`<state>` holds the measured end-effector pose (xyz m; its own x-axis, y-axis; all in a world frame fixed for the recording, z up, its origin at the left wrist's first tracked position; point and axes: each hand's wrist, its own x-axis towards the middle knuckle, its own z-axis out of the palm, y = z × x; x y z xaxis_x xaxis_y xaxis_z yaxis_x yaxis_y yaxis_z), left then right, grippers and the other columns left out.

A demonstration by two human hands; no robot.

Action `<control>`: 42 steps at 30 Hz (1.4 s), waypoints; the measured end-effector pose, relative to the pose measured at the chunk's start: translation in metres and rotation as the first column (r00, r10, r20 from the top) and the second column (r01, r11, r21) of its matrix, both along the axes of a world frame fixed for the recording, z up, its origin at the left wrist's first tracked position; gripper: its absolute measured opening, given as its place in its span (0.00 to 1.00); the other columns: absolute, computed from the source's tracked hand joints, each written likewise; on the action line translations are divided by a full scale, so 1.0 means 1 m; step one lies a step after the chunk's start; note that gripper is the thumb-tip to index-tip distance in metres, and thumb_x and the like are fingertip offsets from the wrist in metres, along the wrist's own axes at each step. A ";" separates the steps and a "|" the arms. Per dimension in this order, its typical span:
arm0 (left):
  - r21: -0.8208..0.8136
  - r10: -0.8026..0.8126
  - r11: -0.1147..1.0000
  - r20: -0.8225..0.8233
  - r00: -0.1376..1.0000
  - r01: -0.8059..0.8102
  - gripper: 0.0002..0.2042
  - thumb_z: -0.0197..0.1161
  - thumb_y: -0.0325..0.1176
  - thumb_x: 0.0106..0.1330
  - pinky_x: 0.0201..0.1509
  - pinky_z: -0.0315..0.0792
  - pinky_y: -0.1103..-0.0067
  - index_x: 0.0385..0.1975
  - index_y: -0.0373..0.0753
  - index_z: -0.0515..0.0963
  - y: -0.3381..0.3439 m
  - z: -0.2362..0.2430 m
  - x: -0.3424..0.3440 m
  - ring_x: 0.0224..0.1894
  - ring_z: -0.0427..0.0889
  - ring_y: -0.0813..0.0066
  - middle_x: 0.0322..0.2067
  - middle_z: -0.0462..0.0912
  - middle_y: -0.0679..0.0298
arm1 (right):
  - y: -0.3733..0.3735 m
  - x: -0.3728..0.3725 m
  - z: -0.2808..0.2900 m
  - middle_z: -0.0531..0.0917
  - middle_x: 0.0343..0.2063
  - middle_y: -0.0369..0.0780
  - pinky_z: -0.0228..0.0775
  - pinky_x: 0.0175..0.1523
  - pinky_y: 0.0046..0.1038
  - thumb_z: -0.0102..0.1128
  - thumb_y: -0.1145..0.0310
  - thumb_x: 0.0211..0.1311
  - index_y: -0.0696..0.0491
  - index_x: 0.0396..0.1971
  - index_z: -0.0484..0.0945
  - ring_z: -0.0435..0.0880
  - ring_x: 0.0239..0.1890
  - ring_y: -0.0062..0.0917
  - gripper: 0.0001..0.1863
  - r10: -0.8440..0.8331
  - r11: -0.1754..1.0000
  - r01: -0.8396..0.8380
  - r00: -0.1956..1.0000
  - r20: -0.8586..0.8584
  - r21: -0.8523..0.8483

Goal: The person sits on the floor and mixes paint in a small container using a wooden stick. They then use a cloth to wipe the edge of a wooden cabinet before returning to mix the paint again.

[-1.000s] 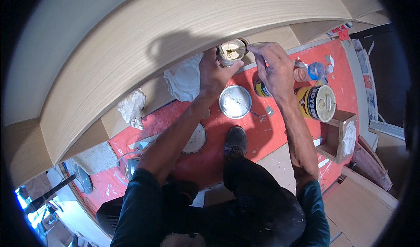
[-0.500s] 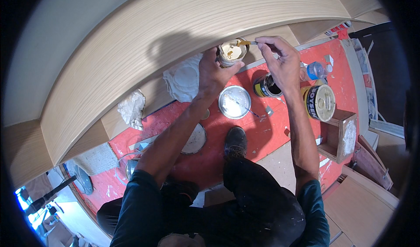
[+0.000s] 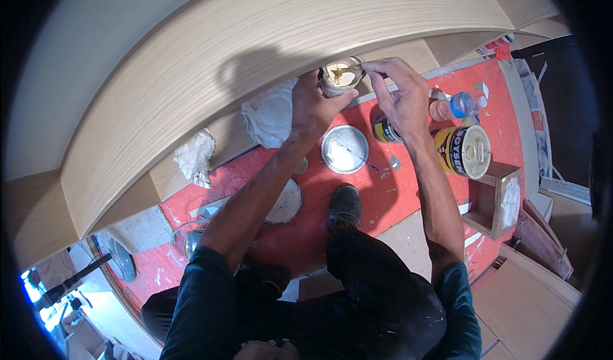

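Note:
My left hand [image 3: 314, 110] is wrapped round a small open can [image 3: 331, 90] with pale cream paint and a brownish streak inside, close under the edge of a curved wooden panel [image 3: 255, 53]. My right hand [image 3: 403, 98] pinches a small paintbrush [image 3: 355, 70] at the can's rim. The brush dips into the can, so its bristles are hard to make out. Below the hands, a round metal lid [image 3: 345, 149] with a thin stick across it lies on the red floor covering. An open dark paint tin [image 3: 384, 130] stands partly hidden behind my right wrist.
To the right are a yellow and black tin [image 3: 474, 152], a clear plastic bottle [image 3: 461, 105] and a wooden box [image 3: 497, 200]. White cloths [image 3: 271, 117] lie left of my left hand. Another round lid [image 3: 285, 205] lies near my left forearm. My shoe [image 3: 345, 207] rests on the red covering [image 3: 383, 187].
My right hand has moved slightly left and lower, toward the can, taking the brush deeper inside. It now covers more of the dark tin. My left hand holds the can almost still.

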<state>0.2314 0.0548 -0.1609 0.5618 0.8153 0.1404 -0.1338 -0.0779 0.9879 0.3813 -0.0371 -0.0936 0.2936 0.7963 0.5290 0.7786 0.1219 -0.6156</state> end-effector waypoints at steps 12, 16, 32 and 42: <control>0.045 -0.062 0.997 -0.048 0.997 0.064 0.29 0.76 0.23 0.59 0.65 0.78 0.71 0.60 0.29 0.72 0.002 -0.002 -0.002 0.58 0.83 0.67 0.55 0.82 0.55 | 0.000 0.025 0.011 0.89 0.39 0.43 0.80 0.48 0.28 0.63 0.79 0.64 0.58 0.42 0.87 0.89 0.42 0.30 0.09 0.084 0.996 -0.086 0.990 -0.114 -0.015; 0.021 -0.065 0.998 -0.076 0.995 0.067 0.29 0.74 0.21 0.59 0.66 0.78 0.71 0.61 0.29 0.71 0.000 -0.003 0.002 0.59 0.83 0.67 0.56 0.81 0.54 | -0.001 0.033 0.019 0.89 0.42 0.43 0.81 0.50 0.29 0.63 0.81 0.62 0.59 0.40 0.86 0.89 0.46 0.31 0.09 0.169 0.985 -0.170 0.985 -0.042 -0.039; -0.012 -0.107 0.994 -0.040 0.993 0.106 0.33 0.72 0.19 0.60 0.69 0.75 0.72 0.65 0.27 0.65 -0.001 -0.016 0.001 0.62 0.80 0.66 0.59 0.78 0.50 | -0.005 0.054 0.037 0.87 0.43 0.42 0.82 0.49 0.34 0.65 0.85 0.58 0.56 0.41 0.85 0.88 0.47 0.38 0.13 0.298 0.949 -0.256 0.921 0.252 -0.185; -0.012 -0.044 0.999 -0.033 0.998 0.044 0.32 0.73 0.21 0.60 0.67 0.76 0.71 0.64 0.28 0.66 0.002 -0.032 -0.006 0.61 0.81 0.66 0.58 0.79 0.51 | 0.000 0.045 0.008 0.88 0.43 0.40 0.79 0.52 0.27 0.62 0.81 0.69 0.58 0.44 0.85 0.87 0.47 0.24 0.08 0.162 0.985 -0.171 0.942 -0.292 -0.005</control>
